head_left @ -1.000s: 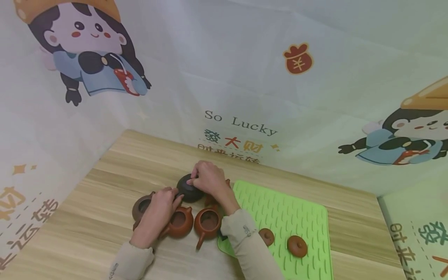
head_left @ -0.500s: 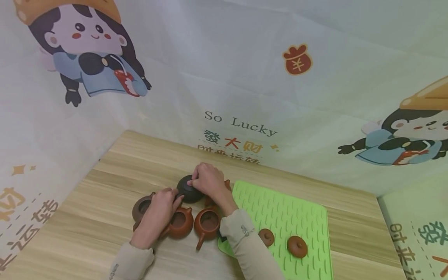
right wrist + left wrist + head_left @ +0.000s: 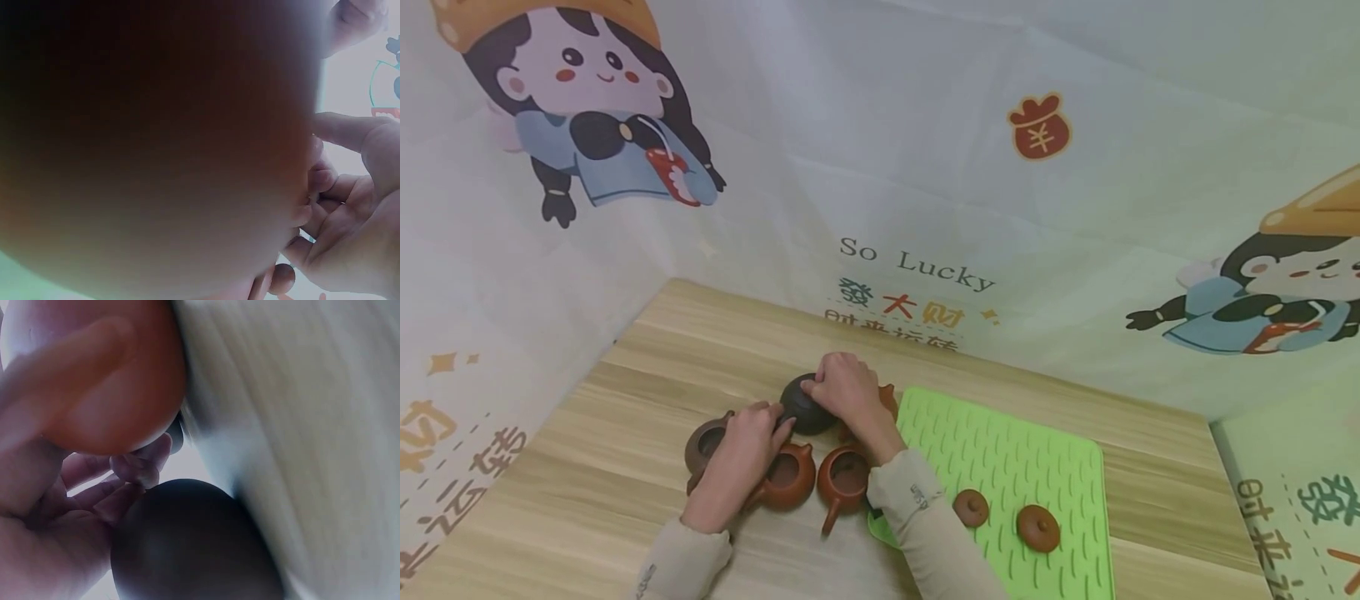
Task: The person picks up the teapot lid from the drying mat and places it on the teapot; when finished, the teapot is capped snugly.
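Note:
A black teapot [image 3: 802,408] stands at the back of the group on the wooden table. My right hand [image 3: 852,393] reaches over it, pinching at the lid on top with thumb and curled fingers; the knob is hidden. On the teapot's near left side, my left hand [image 3: 743,450] pinches at its handle, mostly covered by the fingers. Close under that hand are an orange-red teapot [image 3: 788,477] without a lid and a lidless brown teapot [image 3: 700,442]. The left wrist view has the left fingers [image 3: 134,469] between an orange teapot [image 3: 125,394] and a dark one [image 3: 194,544].
Another lidless red-brown teapot [image 3: 846,482] stands by the right sleeve. Part of a further orange one [image 3: 888,397] shows behind the right wrist. Two loose lids, a smaller [image 3: 972,507] and a larger [image 3: 1037,528], lie on the green mat [image 3: 1000,450].
The right hand has shifted slightly, its knuckles a little lower and further right over the black teapot. Left hand and the other teapots stay as they were.

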{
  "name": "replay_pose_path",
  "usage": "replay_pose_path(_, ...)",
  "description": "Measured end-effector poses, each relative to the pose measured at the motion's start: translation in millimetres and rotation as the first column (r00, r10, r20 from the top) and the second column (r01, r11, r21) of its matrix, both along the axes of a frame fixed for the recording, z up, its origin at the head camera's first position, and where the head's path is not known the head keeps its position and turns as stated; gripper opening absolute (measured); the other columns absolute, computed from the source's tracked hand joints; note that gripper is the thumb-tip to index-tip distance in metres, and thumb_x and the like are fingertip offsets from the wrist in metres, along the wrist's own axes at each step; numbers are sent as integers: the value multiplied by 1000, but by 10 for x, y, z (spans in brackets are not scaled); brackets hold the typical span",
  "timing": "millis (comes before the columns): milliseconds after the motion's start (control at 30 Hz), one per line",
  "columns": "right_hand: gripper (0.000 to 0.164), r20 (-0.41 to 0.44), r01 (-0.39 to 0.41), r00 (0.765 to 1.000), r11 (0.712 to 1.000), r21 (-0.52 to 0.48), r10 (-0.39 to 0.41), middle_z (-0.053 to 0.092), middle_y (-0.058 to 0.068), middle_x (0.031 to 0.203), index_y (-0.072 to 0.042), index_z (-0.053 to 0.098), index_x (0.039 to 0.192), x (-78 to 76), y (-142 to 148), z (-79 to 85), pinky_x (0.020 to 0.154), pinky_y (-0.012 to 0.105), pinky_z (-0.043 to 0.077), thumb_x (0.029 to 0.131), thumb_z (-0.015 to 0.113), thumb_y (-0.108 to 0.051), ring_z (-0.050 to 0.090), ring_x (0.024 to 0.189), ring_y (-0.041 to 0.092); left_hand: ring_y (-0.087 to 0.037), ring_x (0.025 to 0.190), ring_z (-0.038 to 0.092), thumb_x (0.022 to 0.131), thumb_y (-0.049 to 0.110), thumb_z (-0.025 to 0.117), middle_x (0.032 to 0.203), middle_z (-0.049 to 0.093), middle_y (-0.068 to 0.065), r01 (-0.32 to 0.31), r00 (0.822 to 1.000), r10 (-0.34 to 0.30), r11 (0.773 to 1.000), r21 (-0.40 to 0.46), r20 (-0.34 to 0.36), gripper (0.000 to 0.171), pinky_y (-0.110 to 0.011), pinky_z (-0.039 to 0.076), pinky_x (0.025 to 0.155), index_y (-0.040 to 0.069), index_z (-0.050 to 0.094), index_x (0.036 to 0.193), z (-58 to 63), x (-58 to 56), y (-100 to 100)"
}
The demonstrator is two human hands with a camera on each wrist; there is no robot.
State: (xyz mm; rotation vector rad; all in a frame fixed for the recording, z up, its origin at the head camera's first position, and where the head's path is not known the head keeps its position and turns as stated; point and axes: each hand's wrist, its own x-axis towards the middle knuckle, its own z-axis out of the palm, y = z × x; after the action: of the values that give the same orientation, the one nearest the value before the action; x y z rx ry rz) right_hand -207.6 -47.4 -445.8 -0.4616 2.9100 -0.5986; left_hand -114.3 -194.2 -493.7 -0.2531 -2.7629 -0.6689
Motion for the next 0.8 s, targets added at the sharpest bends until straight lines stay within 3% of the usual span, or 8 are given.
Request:
replay_pose_path(300,35,10,18,1000,999,40,-18,73,1,98,-13,76,88,30,26,5,74,39,55,100,81,-46,68,83,20,-27,66,68,99,3,79,73,64,-13,9,1000,-9,1000,-7,9,13,-43,56,59,-4,74,89,63,9,35)
replay_pose_path(467,43,5,-8,1000,992,-127,9,71,1,96,-11,77,88,70,245,47,70,34,51,99,81,-53,63,82,15,-29,68,69,100,5,78,76,65,-14,2,1000,-2,1000,12,30,15,-46,57,61,-5,73,91,75,11,35)
replay_pose_path(633,35,17,-5,1000,931,-365,12,77,9,100,-7,79,103,154,833,205,74,34,56,106,75,-41,71,88,24,-35,76,70,103,8,77,87,66,-20,-5,1000,6,996,85,-9,19,-51,59,67,-9,69,98,163,43,-1)
replay_pose_path(800,21,0,-18,1000,877,-480,21,76,14,97,-1,76,109,408,1857,214,73,30,56,108,72,-22,72,81,26,-39,88,73,107,9,72,104,69,-27,-29,998,39,982,187,-49,22,-51,62,73,-12,69,113,414,140,-40)
